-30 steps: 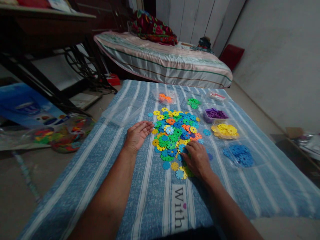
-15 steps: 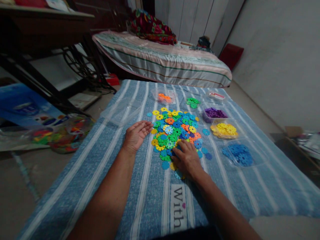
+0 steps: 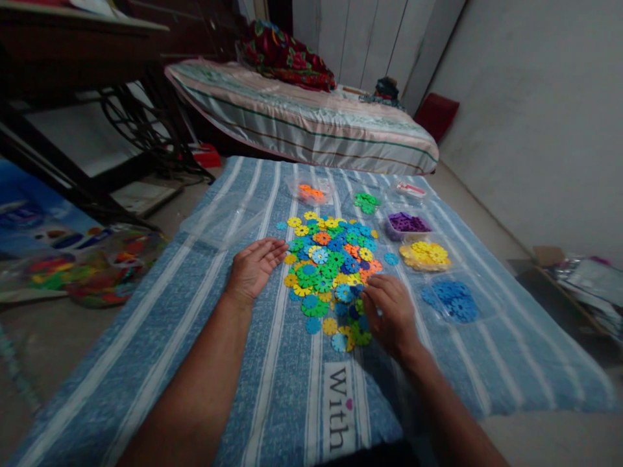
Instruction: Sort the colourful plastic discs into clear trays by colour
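A heap of notched, flower-shaped plastic discs in yellow, green, blue and orange lies spread on the striped cloth. At its left edge rests my left hand, palm partly turned up, fingers stretched out and holding nothing. My right hand is over the heap's near right side, thumb and fingers drawn together in a pinch. A dark blue disc shows at these fingertips and appears to be gripped. Some discs beneath the right hand are hidden.
Along the right stand clear tubs of purple discs, yellow discs and blue discs. Farther back are orange discs and green discs. A clear plastic sheet or lid lies left.
My right hand has drawn back rightward from the heap, uncovering discs that were under it, its fingers now pinched. My left hand keeps its place by the heap. The whole view has shifted slightly.
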Tool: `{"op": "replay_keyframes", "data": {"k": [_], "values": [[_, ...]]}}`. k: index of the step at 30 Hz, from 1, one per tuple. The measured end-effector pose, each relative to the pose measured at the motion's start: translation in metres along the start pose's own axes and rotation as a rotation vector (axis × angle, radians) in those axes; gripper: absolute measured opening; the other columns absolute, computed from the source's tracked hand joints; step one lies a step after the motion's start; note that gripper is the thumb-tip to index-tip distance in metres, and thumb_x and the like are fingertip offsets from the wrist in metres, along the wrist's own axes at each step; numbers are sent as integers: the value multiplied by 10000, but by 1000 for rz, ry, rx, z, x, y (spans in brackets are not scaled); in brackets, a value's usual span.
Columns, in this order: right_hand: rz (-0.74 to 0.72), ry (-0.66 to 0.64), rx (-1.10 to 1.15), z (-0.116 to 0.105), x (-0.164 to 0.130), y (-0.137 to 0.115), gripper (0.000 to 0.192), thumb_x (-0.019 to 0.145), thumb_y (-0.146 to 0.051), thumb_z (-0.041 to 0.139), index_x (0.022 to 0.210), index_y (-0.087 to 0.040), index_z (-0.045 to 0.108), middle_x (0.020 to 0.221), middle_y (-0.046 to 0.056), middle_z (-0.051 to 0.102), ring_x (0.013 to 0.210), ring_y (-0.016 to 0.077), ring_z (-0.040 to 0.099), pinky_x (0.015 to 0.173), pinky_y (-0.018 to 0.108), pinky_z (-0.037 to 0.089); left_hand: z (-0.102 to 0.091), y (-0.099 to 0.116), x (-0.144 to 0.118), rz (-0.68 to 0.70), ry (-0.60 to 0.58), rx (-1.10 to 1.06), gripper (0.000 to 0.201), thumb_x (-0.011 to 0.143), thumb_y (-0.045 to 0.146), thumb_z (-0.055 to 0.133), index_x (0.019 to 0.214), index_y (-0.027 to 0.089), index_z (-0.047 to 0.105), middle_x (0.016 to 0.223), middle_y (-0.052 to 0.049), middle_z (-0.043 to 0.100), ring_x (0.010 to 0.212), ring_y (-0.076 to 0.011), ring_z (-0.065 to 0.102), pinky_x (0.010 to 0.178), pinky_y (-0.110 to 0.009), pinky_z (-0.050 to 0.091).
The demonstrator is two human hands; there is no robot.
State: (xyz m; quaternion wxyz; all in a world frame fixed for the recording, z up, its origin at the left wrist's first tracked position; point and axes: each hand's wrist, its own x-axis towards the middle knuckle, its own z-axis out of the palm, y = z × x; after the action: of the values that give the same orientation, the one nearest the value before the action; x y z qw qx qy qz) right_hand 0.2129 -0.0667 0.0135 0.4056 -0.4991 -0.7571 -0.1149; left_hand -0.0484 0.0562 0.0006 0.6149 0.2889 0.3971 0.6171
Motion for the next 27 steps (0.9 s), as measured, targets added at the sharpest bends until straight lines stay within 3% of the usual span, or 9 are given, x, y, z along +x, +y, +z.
{"op": "replay_keyframes", "data": {"k": [6,8,10,14,19,24,27], "values": [[144,137,-455,-77,-9,71,104,860,-233,588,771,-200,632,847,80,707,843,250,655,838,438,470,0,-1,0,-18,15,-1,94,745,144,648,828,100,654,841,-110,733,835,-195,716,805,-322,560],[214,178,-585,-93,-14,90,114,856,-266,584,793,-192,645,818,91,698,798,264,649,806,445,461,0,-1,1,-21,13,2,103,743,144,650,835,99,653,845,-113,733,838,-196,716,817,-331,557],[241,185,-600,-95,-18,94,116,849,-285,594,821,-190,653,803,92,691,779,265,644,780,430,469,0,-1,1,-20,6,12,106,744,151,653,838,101,653,851,-112,733,847,-199,715,823,-338,556],[192,117,-341,-62,-18,63,113,876,-271,569,821,-209,646,847,72,693,834,235,646,810,399,499,0,-1,0,-9,5,28,102,743,157,658,833,110,653,853,-110,735,862,-204,713,812,-338,558],[90,-100,-18,-6,-13,15,130,901,-211,524,872,-220,650,933,72,682,955,215,621,878,383,499,-1,-2,-1,-4,7,22,95,744,162,658,823,110,649,866,-109,734,861,-198,711,783,-313,558],[99,-358,21,19,-8,0,112,861,-234,581,951,-223,648,1023,94,649,1049,259,565,889,415,480,-3,-3,1,-8,1,13,117,743,160,666,844,103,647,888,-119,732,872,-198,711,812,-320,550],[121,-430,-27,26,-7,-1,174,845,-264,617,1015,-232,628,1082,109,630,1083,287,534,907,448,460,-3,-3,1,-14,1,7,111,745,160,669,837,102,646,874,-118,732,865,-201,713,820,-329,549]]}}
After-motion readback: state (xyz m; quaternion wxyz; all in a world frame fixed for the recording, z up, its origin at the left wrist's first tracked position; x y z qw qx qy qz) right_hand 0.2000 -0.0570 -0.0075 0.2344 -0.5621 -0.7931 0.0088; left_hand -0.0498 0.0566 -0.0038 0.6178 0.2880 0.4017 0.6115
